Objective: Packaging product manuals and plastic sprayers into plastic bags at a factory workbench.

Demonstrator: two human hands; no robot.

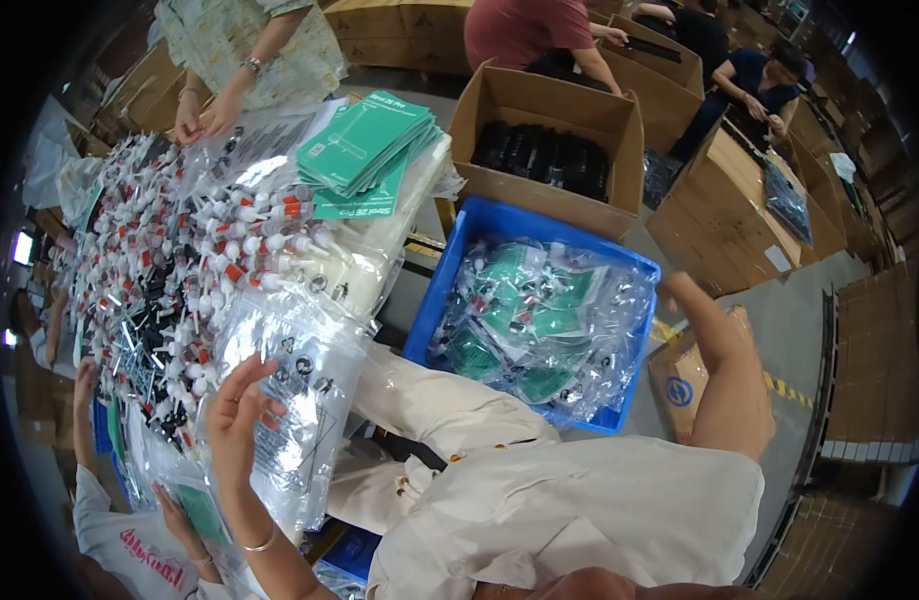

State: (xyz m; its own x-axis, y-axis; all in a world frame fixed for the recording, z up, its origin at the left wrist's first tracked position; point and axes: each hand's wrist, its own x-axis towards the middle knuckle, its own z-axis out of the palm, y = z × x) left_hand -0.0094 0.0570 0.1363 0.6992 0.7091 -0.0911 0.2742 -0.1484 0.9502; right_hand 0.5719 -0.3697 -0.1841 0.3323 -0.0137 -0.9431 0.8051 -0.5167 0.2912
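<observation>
My left hand (237, 415) hovers over a stack of clear plastic bags (279, 345) with printed marks at the table's near edge. Its fingers are bent and apart, with nothing visible between them. Out to the right, my right hand (676, 292) is at the right rim of a blue plastic bin (441, 285); its fingers are mostly hidden. Inside the bin lie several clear bags packed with green booklets (539, 315) and small parts. A large heap of small white-capped bottles (219, 250) with red-orange labels covers the table, with black pieces and metal screws (149, 325) among them.
Green booklets (364, 145) are stacked at the table's far right. Behind the bin stands an open carton (619, 205) with black items. A taped carton (684, 385) sits right of the bin. Co-workers are across the table, at my left and among cartons at the back.
</observation>
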